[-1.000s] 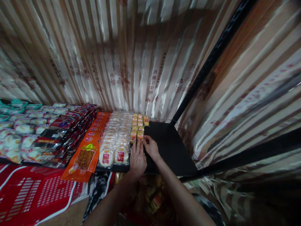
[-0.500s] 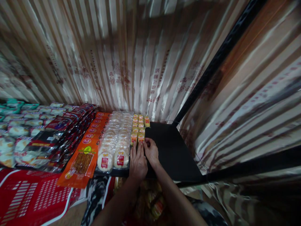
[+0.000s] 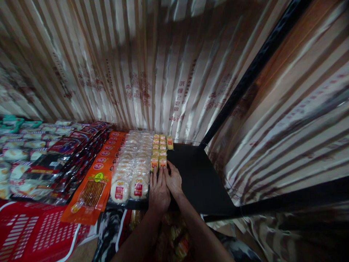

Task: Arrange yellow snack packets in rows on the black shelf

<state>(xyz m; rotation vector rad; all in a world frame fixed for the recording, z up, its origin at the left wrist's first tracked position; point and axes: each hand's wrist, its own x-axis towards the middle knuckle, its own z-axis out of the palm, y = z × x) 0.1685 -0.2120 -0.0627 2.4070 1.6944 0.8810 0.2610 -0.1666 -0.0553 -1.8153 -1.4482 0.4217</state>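
Small yellow snack packets (image 3: 163,161) with red labels stand in two rows on a black shelf (image 3: 201,178). My left hand (image 3: 159,193) rests at the front of these rows, fingers stretched forward with the tips against the front packets. Close beside it, my right hand (image 3: 173,179) has its thumb at the front of the right-hand front packet and its bent fingers along that packet's right side. One more yellow packet (image 3: 169,143) stands apart at the back right. Left of the rows are clear-wrapped round white crackers (image 3: 137,187) in two stacked rows.
An orange packet of stick snacks (image 3: 91,193) overhangs the shelf front. Dark red packets (image 3: 79,145) and white packets (image 3: 17,154) lie further left. A red basket (image 3: 35,233) is below left; more yellow packets (image 3: 181,245) sit beneath my arms. A black post (image 3: 245,80) and striped curtain (image 3: 152,72) stand behind.
My right hand has shifted slightly left, closer against my left hand and the front packet. The view has tilted a little; the packets keep their arrangement.
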